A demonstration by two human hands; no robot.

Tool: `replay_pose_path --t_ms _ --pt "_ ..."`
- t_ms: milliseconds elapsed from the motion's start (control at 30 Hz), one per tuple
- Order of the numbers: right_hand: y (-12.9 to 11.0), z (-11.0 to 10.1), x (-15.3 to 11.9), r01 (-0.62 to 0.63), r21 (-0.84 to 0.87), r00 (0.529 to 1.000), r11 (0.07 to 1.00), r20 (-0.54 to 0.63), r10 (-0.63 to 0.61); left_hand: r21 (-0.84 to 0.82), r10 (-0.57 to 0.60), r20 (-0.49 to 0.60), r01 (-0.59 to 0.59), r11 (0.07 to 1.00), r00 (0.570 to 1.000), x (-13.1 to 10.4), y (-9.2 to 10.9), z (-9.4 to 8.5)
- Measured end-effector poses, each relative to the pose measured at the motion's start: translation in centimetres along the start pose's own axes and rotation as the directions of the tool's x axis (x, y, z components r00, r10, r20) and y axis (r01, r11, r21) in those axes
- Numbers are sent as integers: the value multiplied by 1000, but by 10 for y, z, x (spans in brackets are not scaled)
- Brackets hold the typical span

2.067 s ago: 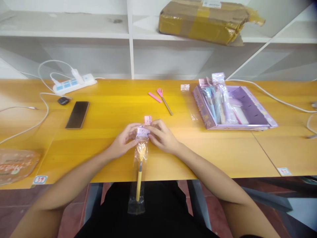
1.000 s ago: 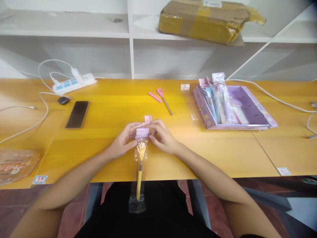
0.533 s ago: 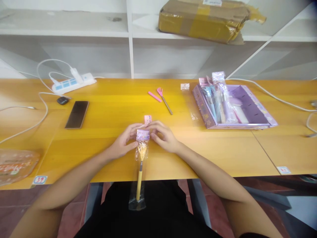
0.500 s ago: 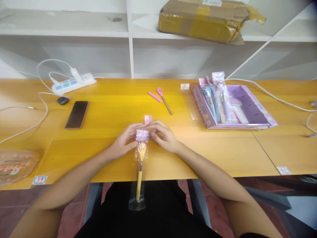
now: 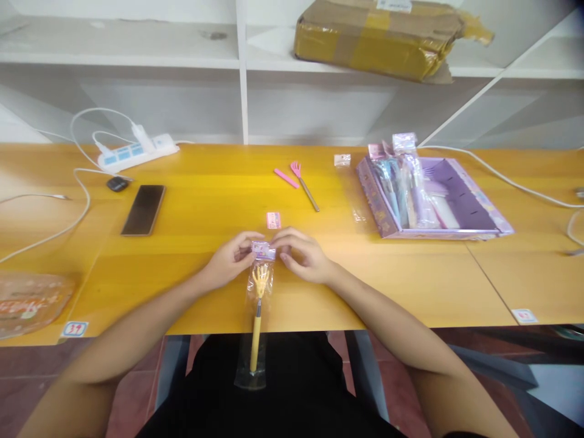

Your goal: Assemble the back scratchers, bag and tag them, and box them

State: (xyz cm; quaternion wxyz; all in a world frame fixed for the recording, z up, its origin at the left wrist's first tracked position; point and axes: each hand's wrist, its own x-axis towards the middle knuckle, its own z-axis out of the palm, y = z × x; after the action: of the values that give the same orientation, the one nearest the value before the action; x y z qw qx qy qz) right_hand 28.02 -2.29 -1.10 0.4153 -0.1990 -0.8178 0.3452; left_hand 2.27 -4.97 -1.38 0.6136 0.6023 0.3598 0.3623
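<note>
A yellow back scratcher (image 5: 256,340) with a hand-shaped head lies in a clear plastic bag, its handle end reaching past the table edge over my lap. The bag is topped by a purple header card (image 5: 263,250). My left hand (image 5: 230,263) holds the card's left side between thumb and fingers. At its upper right corner, the curled fingertips of my right hand (image 5: 303,255) touch the card, with the thumb standing apart. Just beyond my hands lies a small pink card (image 5: 274,220). Farther off, an unwrapped pink back scratcher (image 5: 305,185) rests beside a pink sleeve (image 5: 286,178).
At the right stands a purple box (image 5: 474,188) with several bagged back scratchers (image 5: 404,188). A clear bag (image 5: 358,204) lies left of it. A phone (image 5: 143,210), power strip (image 5: 139,154) and cables are on the left. A taped carton (image 5: 374,39) sits on the shelf.
My hands have drawn slightly back toward me and a little apart, the fingers coming down onto the purple header card. The pink card behind them now shows fully.
</note>
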Motion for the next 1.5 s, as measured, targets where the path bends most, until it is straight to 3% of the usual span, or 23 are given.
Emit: replay_pose_path --t_ms 233,600,800,1200,1367,1500 --pt "-3 -1 2 25 7 996 1000 82 -25 109 39 -14 -37 993 999 0 3 -1" --pt "-3 2 -3 51 35 987 998 152 -55 26 -6 -72 8 1000 997 1 -3 0" --pt "-1 2 -5 48 -23 981 999 190 -42 60 -47 -109 54 997 993 1 -5 -1" --pt "-6 -7 -1 102 -92 981 990 174 -85 38 -72 -98 76 996 993 1 -2 2" --pt "1 -15 -4 135 -199 989 971 87 -120 -6 -97 -124 97 995 988 -1 2 3" --pt "9 -21 -8 26 -203 1000 979 2 -26 -37 -62 -161 57 998 985 -3 12 2"
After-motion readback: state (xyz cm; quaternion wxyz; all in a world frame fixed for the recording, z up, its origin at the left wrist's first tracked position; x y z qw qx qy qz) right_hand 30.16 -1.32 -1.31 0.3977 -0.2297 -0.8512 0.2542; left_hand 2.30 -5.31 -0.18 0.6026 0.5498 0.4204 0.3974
